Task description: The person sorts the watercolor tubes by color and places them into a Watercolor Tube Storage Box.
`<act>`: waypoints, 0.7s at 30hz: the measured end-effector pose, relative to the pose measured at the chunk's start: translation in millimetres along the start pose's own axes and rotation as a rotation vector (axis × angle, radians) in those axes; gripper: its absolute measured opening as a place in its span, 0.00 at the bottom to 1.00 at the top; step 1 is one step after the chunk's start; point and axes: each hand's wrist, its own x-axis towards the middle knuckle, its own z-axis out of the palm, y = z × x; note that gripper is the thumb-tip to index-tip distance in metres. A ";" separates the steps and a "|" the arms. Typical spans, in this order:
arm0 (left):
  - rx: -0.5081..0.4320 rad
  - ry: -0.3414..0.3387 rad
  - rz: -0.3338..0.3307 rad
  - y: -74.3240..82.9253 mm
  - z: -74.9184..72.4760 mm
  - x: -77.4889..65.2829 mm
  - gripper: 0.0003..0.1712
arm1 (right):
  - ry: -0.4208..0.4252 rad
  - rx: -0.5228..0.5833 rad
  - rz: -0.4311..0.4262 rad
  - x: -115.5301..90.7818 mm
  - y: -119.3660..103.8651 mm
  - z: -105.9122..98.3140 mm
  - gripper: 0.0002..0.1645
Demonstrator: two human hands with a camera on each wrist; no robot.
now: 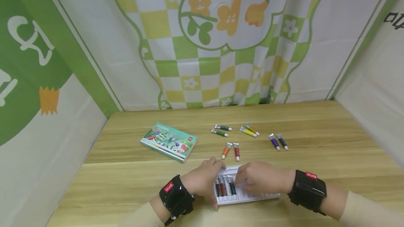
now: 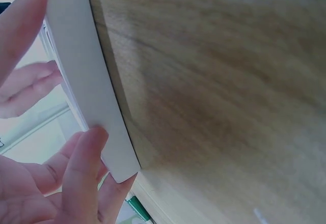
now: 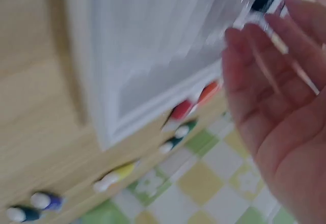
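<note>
My left hand (image 1: 206, 178) grips the left end of a white tray (image 1: 243, 201); in the left wrist view its thumb and fingers hold the tray wall (image 2: 84, 76). Paint tubes with dark and reddish-brown labels lie in the tray's left slots, among them a brown-red tube (image 1: 223, 187) and a dark tube (image 1: 232, 187). Over the tray is my right hand (image 1: 263, 177), fingertips right at the dark tube and thumb apart from the forefinger. In the right wrist view, the fingers (image 3: 265, 66) are loosely bent beside that tube, and the slots toward the near corner hold no tubes.
Beyond the tray, paint tubes lie in pairs: an orange tube (image 1: 226, 150) with a red tube (image 1: 237, 152), green ones (image 1: 219, 132), yellow ones (image 1: 248, 131), and a purple tube (image 1: 274, 142) beside a dark one. A green illustrated box (image 1: 169, 141) lies left. A patterned curtain (image 1: 217, 62) hangs behind.
</note>
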 end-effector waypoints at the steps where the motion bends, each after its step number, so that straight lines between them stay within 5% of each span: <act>1: 0.001 0.002 0.000 0.0 0.5 0.1 0.63 | 0.007 0.031 0.002 -1.7 4.3 -3.7 0.13; 7: -0.003 0.017 0.010 -0.4 1.8 -0.7 0.64 | 0.205 0.067 0.015 -11.8 55.7 -26.2 0.10; 12: -0.016 0.018 0.001 -0.1 0.9 -2.1 0.67 | 0.372 0.054 0.271 -25.7 103.3 -47.9 0.12; 16: -0.008 0.002 -0.020 1.8 0.2 -1.3 0.70 | 0.384 0.087 0.488 -36.8 126.6 -56.7 0.24; 21: 0.006 -0.021 -0.041 3.6 0.3 0.8 0.71 | 0.338 0.125 0.547 -40.5 137.6 -53.3 0.28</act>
